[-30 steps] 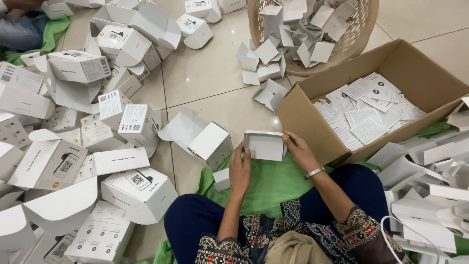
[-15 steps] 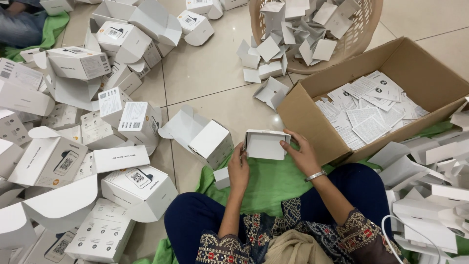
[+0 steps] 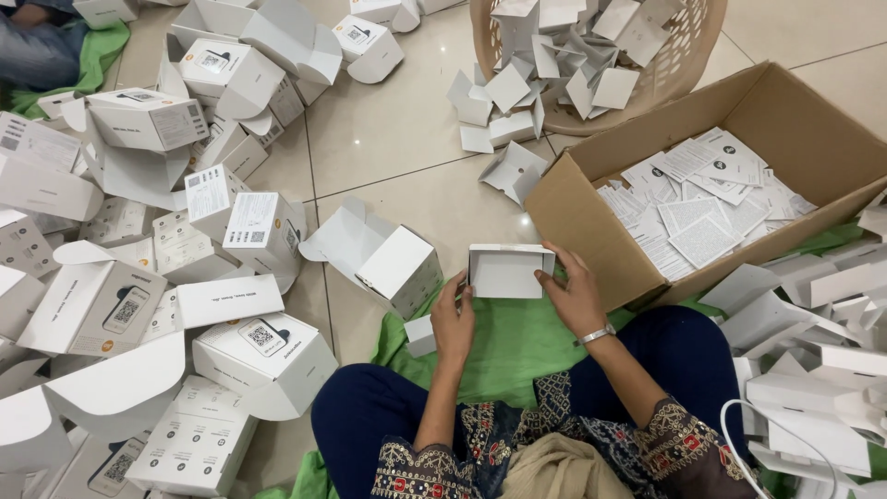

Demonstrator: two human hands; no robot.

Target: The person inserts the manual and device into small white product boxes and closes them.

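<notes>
Hands — left hand (image 3: 453,319) & right hand (image 3: 575,294) — pinch small white box (image 3: 506,271) at its ends, prob. open-topped.

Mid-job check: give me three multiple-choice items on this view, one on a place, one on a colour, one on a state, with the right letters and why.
1. Where are the flat printed leaflets piled?
A. in the brown cardboard carton
B. in the woven basket
C. on the person's lap

2. What colour is the cloth under the person's hands?
A. red
B. green
C. yellow

3. How is the small white box held?
A. lying untouched on the floor
B. pinched in the right hand alone
C. between both hands, left hand and right hand, one at each end

Answers:
1 A, the leaflets lie inside the open carton to the person's right.
2 B, green cloth shows between the knees.
3 C, fingers of each hand rest on an end of the box.
</notes>
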